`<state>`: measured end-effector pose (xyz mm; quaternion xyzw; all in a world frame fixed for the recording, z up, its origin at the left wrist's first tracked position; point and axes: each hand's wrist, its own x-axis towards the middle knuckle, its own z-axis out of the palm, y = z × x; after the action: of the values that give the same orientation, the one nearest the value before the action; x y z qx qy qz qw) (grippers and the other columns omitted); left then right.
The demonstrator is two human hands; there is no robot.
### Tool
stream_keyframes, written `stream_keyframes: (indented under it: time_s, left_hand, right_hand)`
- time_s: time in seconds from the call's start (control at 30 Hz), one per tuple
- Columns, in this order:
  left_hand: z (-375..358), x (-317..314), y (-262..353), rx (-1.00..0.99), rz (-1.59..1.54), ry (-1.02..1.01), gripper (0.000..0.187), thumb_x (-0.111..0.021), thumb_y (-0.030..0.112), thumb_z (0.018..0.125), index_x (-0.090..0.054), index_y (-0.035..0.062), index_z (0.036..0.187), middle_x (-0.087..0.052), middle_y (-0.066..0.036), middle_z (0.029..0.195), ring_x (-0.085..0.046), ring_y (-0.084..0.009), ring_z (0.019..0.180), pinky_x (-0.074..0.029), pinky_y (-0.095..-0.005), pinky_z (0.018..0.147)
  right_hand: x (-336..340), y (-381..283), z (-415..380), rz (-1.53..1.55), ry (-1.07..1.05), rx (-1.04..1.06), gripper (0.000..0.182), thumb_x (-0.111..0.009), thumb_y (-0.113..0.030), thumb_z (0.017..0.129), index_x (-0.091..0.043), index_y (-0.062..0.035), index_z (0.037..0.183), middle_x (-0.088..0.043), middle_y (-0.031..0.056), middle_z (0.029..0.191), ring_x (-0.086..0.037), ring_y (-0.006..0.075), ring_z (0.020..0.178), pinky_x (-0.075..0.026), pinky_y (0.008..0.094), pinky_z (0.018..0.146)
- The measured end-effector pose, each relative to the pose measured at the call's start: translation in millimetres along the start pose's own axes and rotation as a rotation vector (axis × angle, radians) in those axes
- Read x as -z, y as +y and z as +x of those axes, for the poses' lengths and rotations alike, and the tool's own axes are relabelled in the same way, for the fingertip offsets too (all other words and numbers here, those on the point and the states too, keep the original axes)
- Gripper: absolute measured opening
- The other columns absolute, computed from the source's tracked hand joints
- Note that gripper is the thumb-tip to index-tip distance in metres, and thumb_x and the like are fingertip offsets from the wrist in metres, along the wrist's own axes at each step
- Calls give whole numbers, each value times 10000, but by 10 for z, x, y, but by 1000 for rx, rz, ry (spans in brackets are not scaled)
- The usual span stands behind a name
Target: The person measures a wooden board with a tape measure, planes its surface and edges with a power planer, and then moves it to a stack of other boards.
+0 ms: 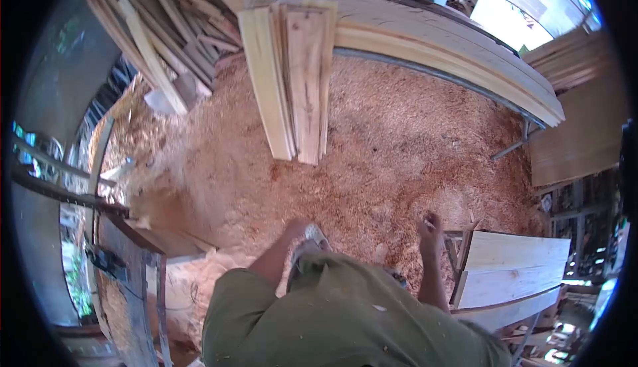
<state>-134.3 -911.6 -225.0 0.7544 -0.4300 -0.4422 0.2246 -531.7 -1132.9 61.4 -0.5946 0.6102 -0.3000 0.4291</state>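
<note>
My left hand [298, 226] hangs low in front of my body, just beside a light-coloured shoe [316, 236]. It is blurred, and its fingers are not distinct. On the other side, my right hand [430, 223] is raised a little with the fingers curled in; I see nothing in it. Nearest to that hand are pale planks [515, 264] lying on a stand at the lower right. Ahead of me, several boards [307, 81] lean against a long stack of planks [432, 45], their lower ends on the sawdust.
Sawdust and shavings [379, 148] cover the floor. Scrap wood strips [156, 41] pile up at the upper left. A wooden bench or machine table [136, 280] stands at the lower left. A brown panel [578, 131] leans at the right, near a metal support leg [510, 149].
</note>
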Motion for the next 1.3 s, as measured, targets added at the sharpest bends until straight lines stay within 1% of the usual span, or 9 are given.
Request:
stream_keyframes:
  time_s: [0.03,0.1,0.3,0.7,0.8,0.97,1.0,1.17,1.3]
  left_hand:
    - [12,347,-951,-98,511,221,258,-601,290,870,-690,54,818,-648,-183,736,-659,-315,753,-513,-460,681]
    - [-375,920,-1106,491,194,395,357,-615,380,873,-720,79,1034,-685,-239,914,-688,-370,765,-551,-488,701]
    - [-1838,1673,-495,733,-976,1060,279,-633,308,862,-545,49,919,-607,-36,762,-554,-122,579,-393,-271,438]
    - [-2552,-1145,108,1375,-1578,1330,306,-584,356,899,-582,111,1082,-619,-69,905,-590,-217,770,-438,-397,592]
    - [-2328,-1478,706,1284,-1919,1383,299,-589,327,895,-581,113,1104,-609,-78,975,-588,-232,822,-431,-415,607]
    - [-2015,-1407,1015,1266,-1917,1360,230,-655,332,855,-636,105,884,-580,-35,731,-542,-180,597,-400,-385,492]
    - [-1955,-1188,1024,1463,-1723,1250,285,-594,404,915,-614,139,1020,-617,-21,807,-563,-191,650,-402,-385,503]
    - [-1814,-656,427,1577,-1431,1582,477,-650,377,842,-609,-22,1101,-644,-169,964,-594,-271,856,-473,-428,640]
    - [-1652,473,300,1232,-1579,1715,528,-659,374,826,-649,-80,1094,-688,-212,1022,-661,-310,915,-535,-435,744]
  right_hand:
    - [-427,-156,196,62,-182,58,526,-667,-153,859,-499,22,1326,-586,149,1200,-599,221,1032,-510,351,840]
    - [-1088,-823,495,-96,-389,347,600,-705,-191,877,-453,13,1382,-585,175,1247,-603,252,1047,-512,361,880]
    - [-2451,-2542,1835,-176,-516,618,676,-725,-253,875,-423,-11,1429,-612,159,1229,-620,245,1037,-525,376,876]
    - [-4837,-4384,4561,-524,-505,882,836,-716,-402,794,-383,7,1442,-498,243,1397,-503,383,1272,-398,445,1053]
    - [-5271,-4178,4578,-1051,-59,940,986,-680,-646,766,-371,-18,1460,-408,237,1474,-320,364,1413,-215,557,1154]
    - [-5108,-4558,4930,-668,-376,1824,575,-687,-106,826,-498,-54,1366,-645,195,1186,-639,305,1060,-519,418,928]
    - [-5294,-4554,5471,-643,-991,1119,588,-649,-41,795,-455,-19,1350,-653,135,1015,-647,200,808,-554,343,648]
    - [-4800,-4911,3423,-834,-1413,484,297,-699,-146,736,-654,23,977,-651,40,816,-598,169,694,-477,323,564]
    - [-4941,-4510,2071,-720,-1528,926,311,-697,-155,716,-673,7,980,-658,67,793,-617,144,663,-499,308,565]
